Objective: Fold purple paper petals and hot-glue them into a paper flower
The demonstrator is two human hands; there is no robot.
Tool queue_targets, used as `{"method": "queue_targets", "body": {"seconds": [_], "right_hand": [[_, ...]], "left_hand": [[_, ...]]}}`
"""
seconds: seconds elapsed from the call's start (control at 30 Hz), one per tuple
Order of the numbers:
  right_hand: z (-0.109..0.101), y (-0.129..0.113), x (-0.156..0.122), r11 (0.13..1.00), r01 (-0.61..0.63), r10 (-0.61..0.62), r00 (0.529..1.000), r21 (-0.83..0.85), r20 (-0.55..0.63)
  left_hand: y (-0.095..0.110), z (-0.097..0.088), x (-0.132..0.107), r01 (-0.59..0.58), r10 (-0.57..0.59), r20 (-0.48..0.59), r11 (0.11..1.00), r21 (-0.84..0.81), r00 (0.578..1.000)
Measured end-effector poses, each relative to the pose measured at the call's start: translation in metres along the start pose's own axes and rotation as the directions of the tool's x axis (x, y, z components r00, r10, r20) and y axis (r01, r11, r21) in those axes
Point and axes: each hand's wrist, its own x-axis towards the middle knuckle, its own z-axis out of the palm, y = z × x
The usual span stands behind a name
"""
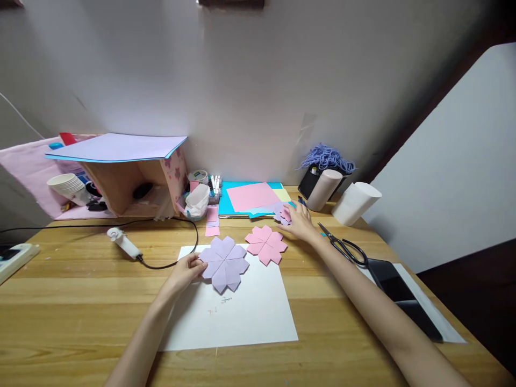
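My left hand (187, 271) pinches the left edge of a large lilac paper flower (224, 263), which lies over a white sheet of paper (250, 317). Farther right, my right hand (299, 221) has its thumb and fingers closed on small paper flowers (283, 214), pink over lilac, at the front of the coloured paper stack. Its fingers partly hide them. Between the hands, a pink paper flower (266, 244) lies at the sheet's upper right corner, with crease lines meeting at its middle. Small dark and reddish marks show on the white sheet.
Black-handled scissors (342, 244) and a dark tablet-like device (403, 293) lie right. A corded white glue gun (124, 244) rests left. Behind stand an open box (121, 185), coloured paper (252, 196), paper rolls (357, 203) and blue yarn (328, 157).
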Motion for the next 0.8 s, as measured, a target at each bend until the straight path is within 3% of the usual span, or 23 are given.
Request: {"method": "queue_targets", "body": {"seconds": [0.2,0.4,0.5,0.67,0.8], "right_hand": [[0.018,-0.039,-0.047,0.982,-0.04,0.006,0.982,0.183,0.187],[0.029,-0.037,-0.049,0.927,-0.192,0.123,0.967,0.322,0.222],[0.03,-0.03,-0.045,0.793,-0.299,0.174,0.946,0.531,0.272],[0.01,-0.019,-0.045,0.45,-0.488,0.172,0.869,0.748,0.463],[-0.023,-0.008,-0.044,0.334,-0.42,0.19,0.907,0.844,0.376]], "left_hand": [[0.005,0.001,-0.002,-0.014,0.014,-0.068,1.0,0.009,0.998],[0.009,0.007,-0.005,-0.08,0.077,-0.109,0.997,-0.023,0.991],[0.009,0.008,-0.006,-0.069,0.065,-0.106,0.997,-0.04,0.992],[0.012,0.006,-0.008,-0.024,0.016,-0.104,0.996,-0.084,0.994],[0.01,0.01,-0.008,-0.03,0.022,-0.06,0.992,-0.121,0.998]]}}
